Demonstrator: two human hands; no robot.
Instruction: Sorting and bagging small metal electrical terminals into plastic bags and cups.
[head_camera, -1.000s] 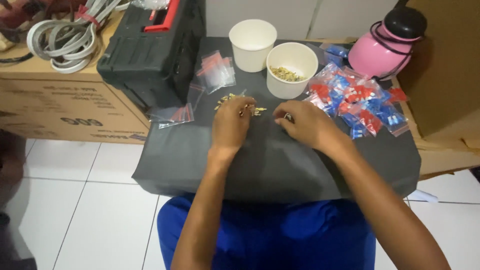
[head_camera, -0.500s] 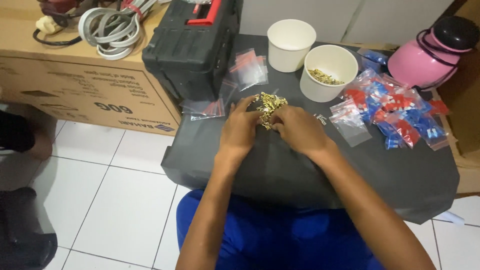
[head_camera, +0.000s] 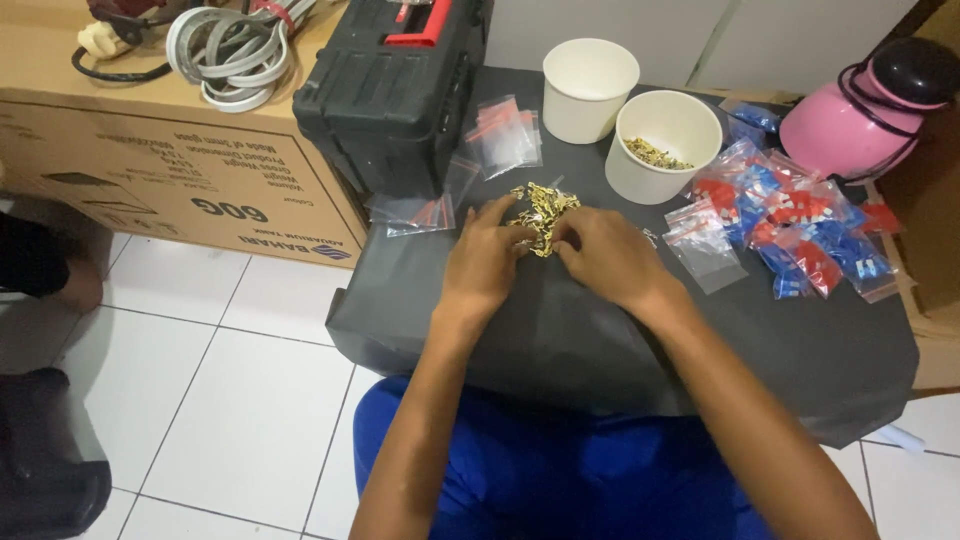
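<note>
While our left hand (head_camera: 487, 262) and right hand (head_camera: 607, 258) are pinching the small gold metal pieces (head_camera: 540, 211) mid-frame, we are sorting; next calls for careful separating.

the fingertips of the left hand (head_camera: 487, 262) and right hand (head_camera: 603, 255) are buried in the pile of small gold metal parts (head_camera: 540, 212) — whether they pinch any piece cannot be told, and each part's shape is too small to make out. the black toolbox (head_camera: 395, 85) and pink jug (head_camera: 860, 100) are cut off by the picture's edges — so is the coiled grey cable (head_camera: 235, 55).
</note>
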